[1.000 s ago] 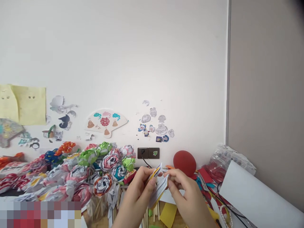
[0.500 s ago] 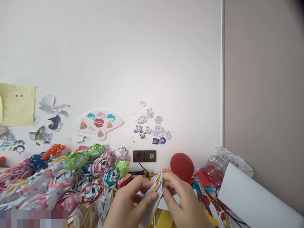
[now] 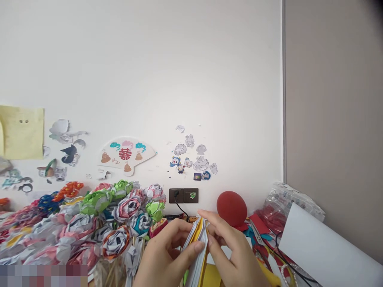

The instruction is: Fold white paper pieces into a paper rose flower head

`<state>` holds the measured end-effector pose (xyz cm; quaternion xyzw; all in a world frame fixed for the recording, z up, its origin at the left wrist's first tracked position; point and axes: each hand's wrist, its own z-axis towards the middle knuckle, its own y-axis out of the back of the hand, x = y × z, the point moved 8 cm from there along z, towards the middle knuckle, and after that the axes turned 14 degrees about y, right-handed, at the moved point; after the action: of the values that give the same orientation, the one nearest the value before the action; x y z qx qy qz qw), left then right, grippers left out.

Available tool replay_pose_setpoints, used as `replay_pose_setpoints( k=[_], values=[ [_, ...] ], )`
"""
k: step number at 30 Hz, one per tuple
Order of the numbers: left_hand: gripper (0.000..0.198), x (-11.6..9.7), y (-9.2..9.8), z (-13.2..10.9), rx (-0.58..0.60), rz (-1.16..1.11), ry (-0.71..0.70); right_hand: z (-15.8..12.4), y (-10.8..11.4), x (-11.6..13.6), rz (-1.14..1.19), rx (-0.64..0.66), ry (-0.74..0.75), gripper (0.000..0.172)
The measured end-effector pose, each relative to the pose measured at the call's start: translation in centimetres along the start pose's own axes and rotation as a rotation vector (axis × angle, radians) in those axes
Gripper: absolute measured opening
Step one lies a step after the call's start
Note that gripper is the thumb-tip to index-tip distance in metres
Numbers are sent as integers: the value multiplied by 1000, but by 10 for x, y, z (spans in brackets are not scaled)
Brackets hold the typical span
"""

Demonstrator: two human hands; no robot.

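Note:
At the bottom centre my two hands hold a folded piece of paper, white outside with yellow and orange layers showing at its edges. My left hand grips it from the left with the thumb pressed on its face. My right hand pinches its upper right edge with fingers closed. The paper stands roughly upright between them, and its lower end runs out of view.
A big heap of paper roses on sticks fills the left. On the wall are stickers, a paper fan and a socket with a black cable. A red ball, scissors, a plastic bag and a white sheet lie right.
The view has shifted slightly to the right and down since a second ago. Both hands have pressed the paper's folds closer together and turned it more upright; both still hold it.

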<state>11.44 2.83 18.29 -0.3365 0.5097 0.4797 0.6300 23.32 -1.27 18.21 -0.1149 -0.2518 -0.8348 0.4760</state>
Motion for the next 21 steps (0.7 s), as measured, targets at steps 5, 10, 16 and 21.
replay_pose_setpoints(
  k=[5, 10, 16, 21],
  values=[
    [10, 1, -1, -2, -20, -29, 22, 0, -2, -2, 54, 8, -19, 41],
    [12, -6, 2, -3, -57, 51, -33, 0, -13, 0, 171, 40, -18, 51],
    [19, -5, 6, -4, -70, 136, -26, 0, -15, 0, 160, -29, -1, 46],
    [23, -3, 5, -5, -59, 225, 1, 3, 0, 3, 106, -104, -42, 29]
  ],
)
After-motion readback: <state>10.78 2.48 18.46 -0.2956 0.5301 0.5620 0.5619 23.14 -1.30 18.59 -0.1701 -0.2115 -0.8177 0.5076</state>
